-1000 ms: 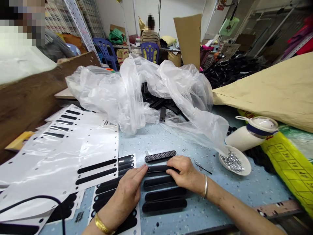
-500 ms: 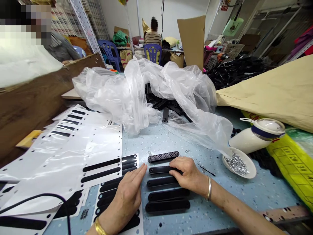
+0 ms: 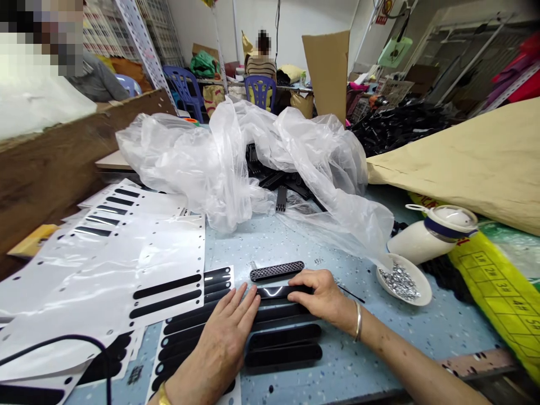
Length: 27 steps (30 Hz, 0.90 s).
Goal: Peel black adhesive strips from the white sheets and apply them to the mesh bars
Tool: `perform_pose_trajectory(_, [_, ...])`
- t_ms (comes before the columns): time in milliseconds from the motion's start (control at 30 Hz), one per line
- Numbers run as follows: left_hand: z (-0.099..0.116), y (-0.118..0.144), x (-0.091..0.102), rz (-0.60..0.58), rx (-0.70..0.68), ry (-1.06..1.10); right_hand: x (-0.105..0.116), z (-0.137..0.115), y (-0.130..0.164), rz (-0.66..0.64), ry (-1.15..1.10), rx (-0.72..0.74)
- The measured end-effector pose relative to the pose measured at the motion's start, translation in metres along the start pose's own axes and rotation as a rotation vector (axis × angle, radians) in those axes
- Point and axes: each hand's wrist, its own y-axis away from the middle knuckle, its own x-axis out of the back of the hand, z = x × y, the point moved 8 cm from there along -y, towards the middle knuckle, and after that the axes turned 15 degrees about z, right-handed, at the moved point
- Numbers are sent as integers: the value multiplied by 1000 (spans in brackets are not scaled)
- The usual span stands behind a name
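My right hand [image 3: 323, 291] grips the right end of a glossy black bar [image 3: 273, 292] between thumb and fingers. The fingers of my left hand [image 3: 225, 334] are stretched out, with the tips at the bar's left end. A black bar with a lattice-patterned top [image 3: 277, 271] lies just beyond. Nearer to me are more long black bars [image 3: 284, 338] in a row, partly covered by my left hand. Under that hand is a white backing sheet [image 3: 231, 395] carrying several black rounded strips [image 3: 185, 324].
White sheets with black strips [image 3: 101, 264] spread across the left. A white bowl of small silvery pieces [image 3: 423, 284] and a white bottle [image 3: 411, 243] stand right. Crumpled clear plastic [image 3: 185, 163] lies over black parts behind. Two other people sit farther back.
My left fingers have moved right to the left end of the bar, and a bright reflection shows on it. My right hand keeps its place at the other end. The view has shifted slightly.
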Motion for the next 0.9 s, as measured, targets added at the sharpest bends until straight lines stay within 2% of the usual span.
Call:
perform_pose_trajectory(133, [-3,2,-5,-97,8,-60,3,7,2,4,-94,-77])
perform_pose_trajectory(333, [-2,4,-7,-51,-9,-89,2,12,2,1,-83,-104])
perform_pose_trajectory(400, [-3,6,-8,-29,-3,-77,2,7,1,1,-13,-50])
perform_pose_trajectory(533, [-3,7,-8,23,-7,-59,0,-11,3,-60,127,153])
perform_pose_trajectory(600, [-3,8,-8,35,-7,-51,0,-11,4,-76,206,182])
perform_pose_trajectory(733, [-5,11,-12,37,7,-29,5,0,2,-35,214,127])
perform_pose_trajectory(900, [-7,12,-14,26,20,-13,7,20,-2,21,90,-74])
